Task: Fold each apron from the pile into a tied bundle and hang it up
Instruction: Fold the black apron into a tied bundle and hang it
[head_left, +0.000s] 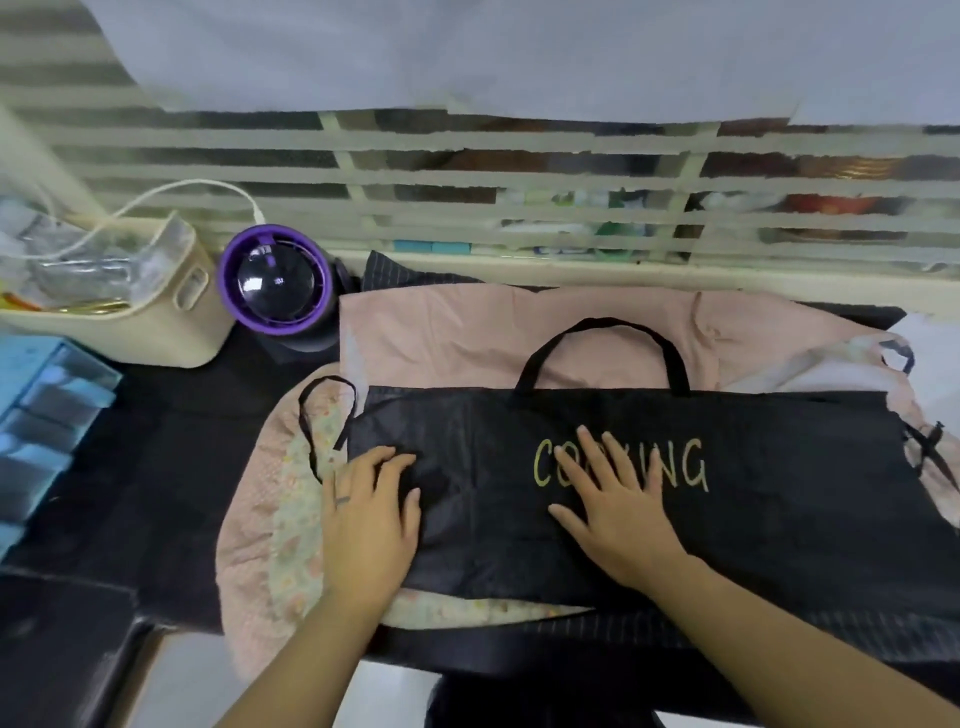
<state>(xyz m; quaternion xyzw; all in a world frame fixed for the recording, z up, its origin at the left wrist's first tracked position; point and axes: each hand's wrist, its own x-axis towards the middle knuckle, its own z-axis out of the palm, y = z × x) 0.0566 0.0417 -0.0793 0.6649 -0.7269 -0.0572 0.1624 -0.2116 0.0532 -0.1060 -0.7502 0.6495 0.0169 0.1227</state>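
A black apron (779, 499) with yellow "COOKING" lettering lies spread flat across the table, its neck loop (602, 332) arching toward the window. My left hand (371, 512) rests flat on the apron's left end, beside a thin black tie strap (322, 415). My right hand (615, 501) presses flat on the apron's middle, covering part of the lettering. Under the black apron lies a pile of others: a pink apron (467, 327) and a floral one (291, 525). Another tie strap (932, 449) trails off the right end.
A purple-rimmed round device (275, 283) and a beige basket (130, 312) of clutter stand at the back left. Blue drawers (47, 415) sit at the left edge. A slatted window grille (519, 182) runs behind the table. White cloth (831, 369) lies at the right.
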